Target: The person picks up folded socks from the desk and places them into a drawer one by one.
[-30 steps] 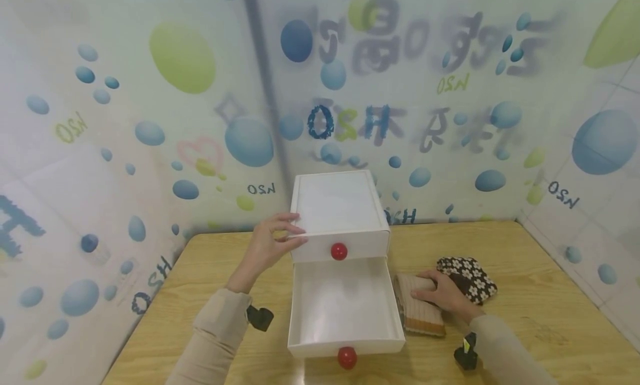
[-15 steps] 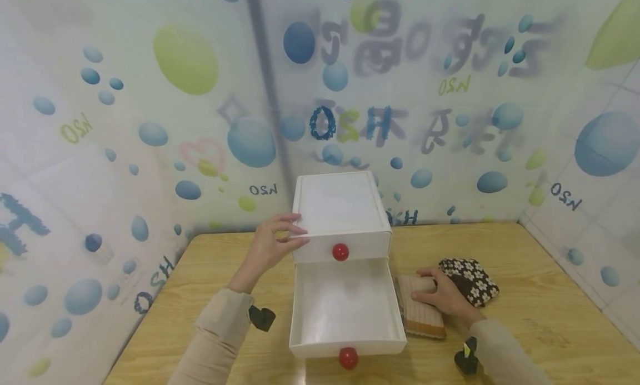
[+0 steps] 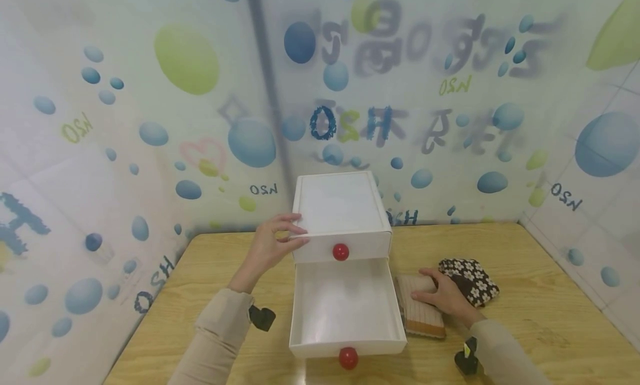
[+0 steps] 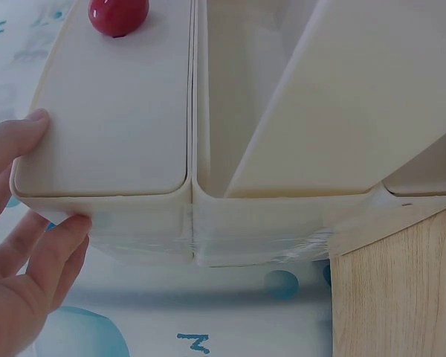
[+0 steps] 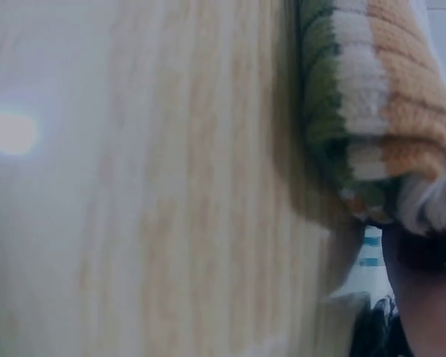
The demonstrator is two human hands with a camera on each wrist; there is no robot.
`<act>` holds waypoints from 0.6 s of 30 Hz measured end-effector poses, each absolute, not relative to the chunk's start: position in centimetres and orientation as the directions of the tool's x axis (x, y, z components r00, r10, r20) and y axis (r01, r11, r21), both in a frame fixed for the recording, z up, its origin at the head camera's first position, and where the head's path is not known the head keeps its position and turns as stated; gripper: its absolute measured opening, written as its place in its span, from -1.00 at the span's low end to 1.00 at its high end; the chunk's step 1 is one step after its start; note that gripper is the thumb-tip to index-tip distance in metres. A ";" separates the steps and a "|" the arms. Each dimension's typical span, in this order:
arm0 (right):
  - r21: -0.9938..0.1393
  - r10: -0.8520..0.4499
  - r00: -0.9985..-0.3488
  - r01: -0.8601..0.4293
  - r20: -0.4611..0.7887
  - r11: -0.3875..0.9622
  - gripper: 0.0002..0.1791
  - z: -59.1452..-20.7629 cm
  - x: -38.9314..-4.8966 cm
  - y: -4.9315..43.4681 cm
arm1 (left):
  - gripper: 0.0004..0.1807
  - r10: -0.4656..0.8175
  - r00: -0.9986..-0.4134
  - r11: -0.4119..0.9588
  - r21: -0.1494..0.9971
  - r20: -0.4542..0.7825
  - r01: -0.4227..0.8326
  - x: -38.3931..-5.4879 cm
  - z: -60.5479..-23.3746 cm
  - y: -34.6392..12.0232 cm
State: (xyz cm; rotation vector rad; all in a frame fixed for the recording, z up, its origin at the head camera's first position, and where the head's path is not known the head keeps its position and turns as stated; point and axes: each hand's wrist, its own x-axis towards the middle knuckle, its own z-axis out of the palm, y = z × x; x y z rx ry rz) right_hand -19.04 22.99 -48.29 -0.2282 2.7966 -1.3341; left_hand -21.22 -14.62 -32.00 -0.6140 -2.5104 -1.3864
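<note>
A white drawer unit (image 3: pixel 335 207) with red ball knobs stands mid-table in the head view. Its lower drawer (image 3: pixel 345 307) is pulled out and bare inside. My left hand (image 3: pixel 272 246) touches the unit's upper left front corner, fingers spread; the left wrist view has fingertips (image 4: pixel 78 223) against its side. Right of the drawer lies a folded knitted piece (image 3: pixel 420 313), beige and ribbed. Green, white and orange stripes show on that knit (image 5: pixel 379 82) in the right wrist view. My right hand (image 3: pixel 447 296) grips its right part; some fingers are hidden.
A dark cloth item with white flowers (image 3: pixel 470 279) lies just behind my right hand. The wooden table (image 3: pixel 225 340) backs onto a curtain (image 3: pixel 200 124) printed with blue and green drops. The pulled-out drawer juts toward the front, close beside the knit.
The view has shifted very slightly. Both hands, the drawer and the knitted piece keep almost the same places.
</note>
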 end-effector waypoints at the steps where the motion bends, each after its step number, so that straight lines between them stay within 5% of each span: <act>1: -0.777 -0.150 -0.988 -0.117 0.029 0.618 -0.19 -48.3 -19.1 23.0 | -0.88 0.257 -0.892 0.470 0.758 0.372 0.452 -21.2 -32.0 -14.6; 18: -0.742 -0.161 -0.984 -0.165 0.078 0.649 -0.22 -48.2 -18.9 22.8 | -0.87 0.250 -0.901 0.477 0.764 0.355 0.434 -21.2 -31.9 -14.6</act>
